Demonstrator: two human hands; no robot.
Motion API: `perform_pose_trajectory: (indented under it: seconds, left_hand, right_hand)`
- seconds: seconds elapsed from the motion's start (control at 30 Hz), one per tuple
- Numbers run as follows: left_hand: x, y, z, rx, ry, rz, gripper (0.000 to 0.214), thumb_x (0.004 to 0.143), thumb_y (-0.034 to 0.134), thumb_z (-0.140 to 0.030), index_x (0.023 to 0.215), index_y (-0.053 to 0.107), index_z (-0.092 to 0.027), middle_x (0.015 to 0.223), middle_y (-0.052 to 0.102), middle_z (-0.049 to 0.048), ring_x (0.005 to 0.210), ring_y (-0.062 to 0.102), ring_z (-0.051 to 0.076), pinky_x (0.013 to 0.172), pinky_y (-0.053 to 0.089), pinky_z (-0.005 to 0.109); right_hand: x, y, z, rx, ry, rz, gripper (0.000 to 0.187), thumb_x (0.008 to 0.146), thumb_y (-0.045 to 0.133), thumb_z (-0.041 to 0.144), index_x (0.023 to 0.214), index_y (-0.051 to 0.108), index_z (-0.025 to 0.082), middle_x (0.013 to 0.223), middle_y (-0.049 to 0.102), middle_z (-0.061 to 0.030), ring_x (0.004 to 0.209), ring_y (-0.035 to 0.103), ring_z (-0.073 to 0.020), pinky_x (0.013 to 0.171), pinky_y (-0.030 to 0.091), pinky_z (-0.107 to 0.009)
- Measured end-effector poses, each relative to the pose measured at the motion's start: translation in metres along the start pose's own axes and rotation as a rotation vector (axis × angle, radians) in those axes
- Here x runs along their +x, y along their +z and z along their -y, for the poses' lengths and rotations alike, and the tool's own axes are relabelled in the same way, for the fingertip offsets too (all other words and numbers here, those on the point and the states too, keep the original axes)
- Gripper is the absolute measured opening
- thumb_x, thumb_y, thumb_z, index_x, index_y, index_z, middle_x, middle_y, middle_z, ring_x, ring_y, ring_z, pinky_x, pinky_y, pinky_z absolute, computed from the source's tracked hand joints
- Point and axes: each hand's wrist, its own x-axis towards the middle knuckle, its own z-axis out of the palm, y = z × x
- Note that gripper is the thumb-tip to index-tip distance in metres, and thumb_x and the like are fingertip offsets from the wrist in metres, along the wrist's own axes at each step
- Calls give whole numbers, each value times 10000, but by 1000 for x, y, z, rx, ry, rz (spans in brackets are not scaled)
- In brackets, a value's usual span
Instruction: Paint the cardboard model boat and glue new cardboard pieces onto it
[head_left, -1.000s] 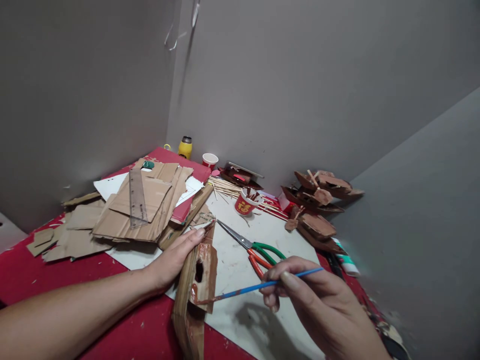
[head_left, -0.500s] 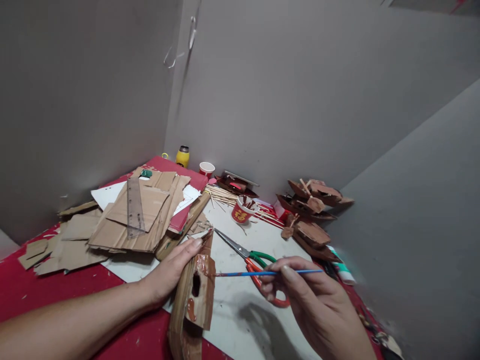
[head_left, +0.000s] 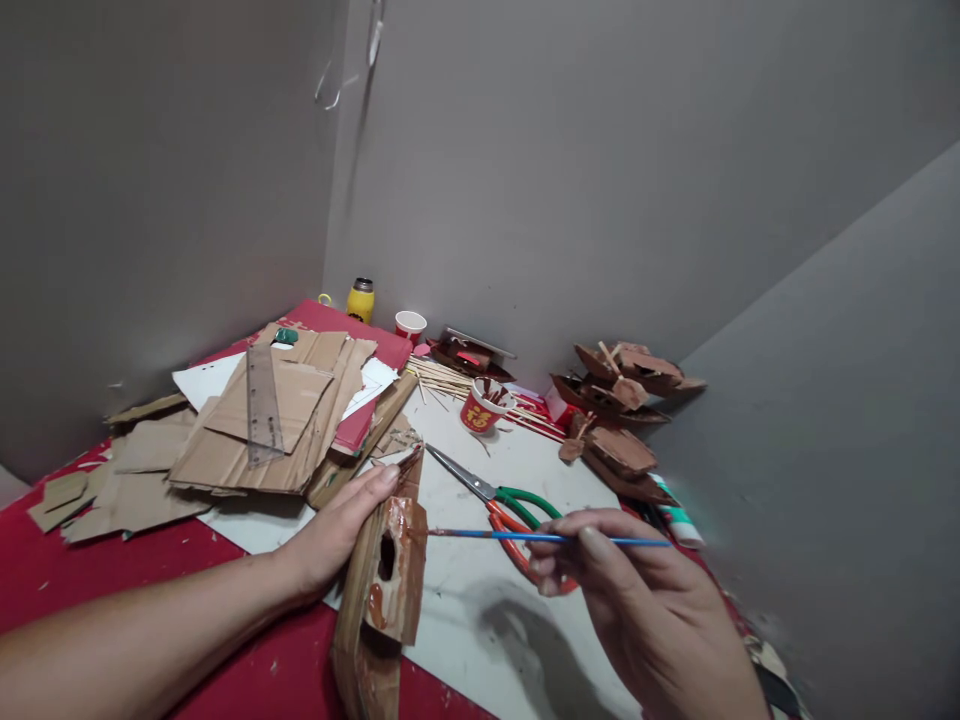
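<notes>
My left hand (head_left: 345, 530) is closed around the far end of a cardboard model boat (head_left: 352, 620), which is tilted on its side. On the boat sits a cardboard cabin (head_left: 405, 590) with a dark oval hole and wet brown paint around it, plus a thick blob of paint near its lower end. My right hand (head_left: 637, 590) pinches a thin blue paintbrush (head_left: 480, 535). The brush tip touches the painted side of the cabin. Below the brush lie scissors (head_left: 469, 475) with green and orange handles, partly behind my right fingers.
A paper cup (head_left: 486, 410) with brown paint stands beyond the scissors, near thin wooden sticks (head_left: 442, 382). Brown model boats (head_left: 619, 450) are stacked at the right. Cardboard sheets (head_left: 217, 440) with a clear ruler (head_left: 264, 410) cover the left. A yellow bottle (head_left: 361, 300) stands at the back.
The brush has shifted slightly to the right along the cabin, and more of the cabin's upper part looks wet with paint. My view has moved a little; the left hand keeps its hold.
</notes>
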Motion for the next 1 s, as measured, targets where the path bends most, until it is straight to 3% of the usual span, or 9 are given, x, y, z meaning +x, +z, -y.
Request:
perform_pose_trajectory:
  seconds: [0.23, 0.4, 0.6, 0.7, 0.87, 1.0]
  left_hand:
    - [0, -2, 2, 62, 16, -43, 498, 901, 477, -539, 1234, 638, -206, 1369, 586, 30, 1325, 446, 262, 1142, 268, 359]
    - [0, -3, 5, 96, 10, -60, 513, 898, 479, -545, 1240, 639, -197, 1382, 573, 36, 1351, 412, 272, 1150, 255, 362]
    - [0, -2, 1, 82, 30, -13, 513, 906, 467, -547, 1264, 617, -212, 1390, 566, 28, 1340, 430, 254, 1133, 290, 350]
    - [0, -2, 0, 73, 18, -1, 518, 907, 462, -547, 1270, 609, -207, 1377, 578, 33, 1315, 460, 253, 1132, 292, 357]
    - [0, -4, 4, 131, 50, -41, 497, 902, 471, -542, 1239, 638, -216, 1397, 558, 16, 1382, 367, 260, 1133, 299, 344]
    - [0, -3, 3, 103, 35, -34, 500, 898, 475, -547, 1240, 637, -220, 1385, 570, 14, 1372, 384, 262, 1131, 306, 351]
  right_hand:
    - [-9, -2, -8, -34, 63, 73, 142, 911, 617, 314, 892, 731, 232, 760, 707, -49, 676, 663, -168, 640, 565, -265]
    - [-18, 3, 0, -61, 117, 72, 168, 879, 652, 354, 839, 743, 218, 724, 708, -62, 626, 666, -176, 606, 568, -275]
    - [-11, 9, 3, -40, 18, 66, 149, 880, 653, 343, 866, 747, 229, 712, 715, -64, 623, 674, -182, 594, 574, -280]
    - [-10, 9, -2, -38, 37, 102, 142, 894, 637, 327, 896, 742, 231, 745, 718, -69, 653, 679, -189, 611, 577, -293]
    - [-14, 5, 0, -100, 61, 137, 164, 905, 617, 317, 866, 744, 220, 753, 709, -69, 647, 681, -188, 616, 582, -291]
    - [-14, 1, 5, -115, 40, 98, 159, 895, 630, 330, 853, 744, 227, 732, 706, -65, 632, 667, -181, 607, 574, -278]
